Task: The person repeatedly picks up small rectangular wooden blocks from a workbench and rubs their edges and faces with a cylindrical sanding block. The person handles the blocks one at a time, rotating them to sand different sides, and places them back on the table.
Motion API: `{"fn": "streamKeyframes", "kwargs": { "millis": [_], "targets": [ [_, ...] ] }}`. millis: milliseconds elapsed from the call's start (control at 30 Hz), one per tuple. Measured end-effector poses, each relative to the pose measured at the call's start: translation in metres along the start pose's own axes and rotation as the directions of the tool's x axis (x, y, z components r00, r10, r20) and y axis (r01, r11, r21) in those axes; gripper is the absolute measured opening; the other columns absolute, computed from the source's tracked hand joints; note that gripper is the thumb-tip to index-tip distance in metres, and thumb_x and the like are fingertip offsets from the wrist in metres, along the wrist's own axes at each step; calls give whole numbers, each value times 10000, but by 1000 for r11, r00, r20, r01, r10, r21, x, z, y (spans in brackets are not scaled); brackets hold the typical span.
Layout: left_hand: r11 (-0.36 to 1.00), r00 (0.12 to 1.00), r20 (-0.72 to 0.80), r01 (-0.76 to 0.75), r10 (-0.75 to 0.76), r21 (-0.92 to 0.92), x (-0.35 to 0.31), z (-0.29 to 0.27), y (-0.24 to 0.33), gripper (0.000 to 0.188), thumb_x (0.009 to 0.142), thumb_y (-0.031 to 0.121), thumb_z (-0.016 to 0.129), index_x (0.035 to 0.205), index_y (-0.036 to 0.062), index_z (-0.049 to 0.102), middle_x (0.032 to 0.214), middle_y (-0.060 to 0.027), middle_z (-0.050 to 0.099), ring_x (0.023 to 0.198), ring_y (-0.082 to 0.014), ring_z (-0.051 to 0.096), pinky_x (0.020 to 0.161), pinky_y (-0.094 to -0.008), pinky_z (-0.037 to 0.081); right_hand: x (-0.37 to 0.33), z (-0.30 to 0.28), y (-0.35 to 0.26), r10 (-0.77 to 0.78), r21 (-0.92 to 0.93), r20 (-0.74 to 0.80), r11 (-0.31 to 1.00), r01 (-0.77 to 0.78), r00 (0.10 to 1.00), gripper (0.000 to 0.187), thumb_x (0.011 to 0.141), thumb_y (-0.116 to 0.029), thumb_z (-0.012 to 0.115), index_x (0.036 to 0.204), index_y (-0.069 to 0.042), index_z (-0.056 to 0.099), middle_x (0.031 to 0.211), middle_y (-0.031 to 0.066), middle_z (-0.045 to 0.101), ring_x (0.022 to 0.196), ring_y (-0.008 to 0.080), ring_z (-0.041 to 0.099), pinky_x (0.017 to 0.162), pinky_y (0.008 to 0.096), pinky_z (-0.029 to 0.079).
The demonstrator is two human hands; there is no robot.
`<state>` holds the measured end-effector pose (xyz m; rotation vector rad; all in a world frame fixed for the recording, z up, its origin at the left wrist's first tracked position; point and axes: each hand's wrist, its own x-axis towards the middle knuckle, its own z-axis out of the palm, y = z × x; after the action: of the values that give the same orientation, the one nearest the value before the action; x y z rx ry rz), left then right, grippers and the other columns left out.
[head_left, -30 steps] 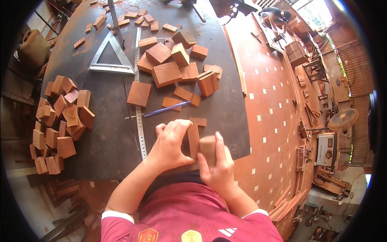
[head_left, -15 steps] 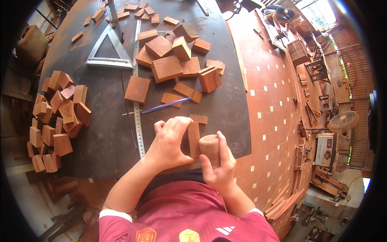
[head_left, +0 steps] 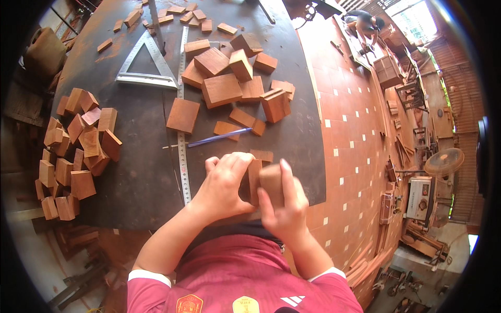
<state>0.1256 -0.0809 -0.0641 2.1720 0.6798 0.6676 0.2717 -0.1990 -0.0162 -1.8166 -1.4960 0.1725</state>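
Note:
At the table's near edge, my left hand (head_left: 225, 182) is closed around a reddish-brown wooden block (head_left: 254, 180), which shows its narrow side. My right hand (head_left: 287, 206) grips a tan, rounded block (head_left: 271, 182) between thumb and fingers, right beside the wooden block. Motion blurs this tan block and the right fingers, and I cannot tell whether the two blocks touch. Just beyond them lies a small wooden piece (head_left: 262, 155). A blue pen (head_left: 219, 136) rests across another small block farther off.
Loose wooden blocks (head_left: 222, 89) are heaped mid-table, with another cluster (head_left: 83, 141) on the left. A metal triangle square (head_left: 146, 79) and a tape measure (head_left: 182, 156) lie on the dark table (head_left: 141, 172). Tiled floor (head_left: 344, 156) runs along the right; another person (head_left: 362, 26) works far off.
The tan block in my right hand has tilted and blurred with motion beside the wooden block. My left hand keeps its hold. The whole view has shifted slightly.

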Motion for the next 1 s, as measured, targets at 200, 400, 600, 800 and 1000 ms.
{"fn": "streamKeyframes", "kwargs": {
  "millis": [200, 400, 600, 800, 1000],
  "targets": [
    [1000, 1000, 14, 16, -17, 20, -4, 1, 0, 936, 573, 348, 978, 1362, 82, 549, 1316, -135, 635, 1265, -329, 619, 1043, -463, 376, 6, 1, 1, 43, 24, -4, 999, -43, 999, 684, 910, -90, 798, 1502, 93, 508, 1043, 290, 675, 876, 442, 704, 774, 461, 588],
    [1000, 1000, 9, -6, 6, 23, -1, 2, 0, 944, 574, 351, 977, 1371, 81, 549, 1312, -135, 639, 1270, -326, 615, 1046, -466, 375, -12, -7, -2, 10, 7, 12, 1000, -10, 1000, 708, 902, -84, 805, 1515, 90, 497, 1090, 286, 683, 925, 446, 717, 812, 457, 602],
    [1000, 999, 25, 23, -23, 1, 0, 0, 3, 912, 587, 275, 954, 1374, 71, 543, 1325, -151, 637, 1254, -336, 614, 1023, -495, 380, 9, 0, 1, 49, 9, 16, 999, -49, 999, 707, 906, -85, 798, 1523, 81, 494, 1091, 277, 682, 915, 445, 713, 811, 457, 603],
    [999, 1000, 19, 14, -14, 40, -1, 2, 1, 981, 562, 387, 990, 1379, 78, 544, 1330, -131, 639, 1277, -322, 613, 1054, -470, 375, -19, -12, -8, 0, 10, 39, 1000, 0, 999, 712, 884, -46, 801, 1504, 118, 491, 1067, 285, 677, 904, 433, 700, 808, 459, 582],
    [1000, 1000, -11, 23, -23, 20, 1, 1, 6, 899, 569, 319, 958, 1341, 83, 563, 1289, -134, 650, 1217, -320, 638, 1000, -483, 390, 18, 6, 5, 54, 40, -12, 998, -54, 998, 723, 903, -82, 789, 1540, 68, 480, 1074, 283, 671, 889, 430, 703, 768, 453, 585]
  ]
}}
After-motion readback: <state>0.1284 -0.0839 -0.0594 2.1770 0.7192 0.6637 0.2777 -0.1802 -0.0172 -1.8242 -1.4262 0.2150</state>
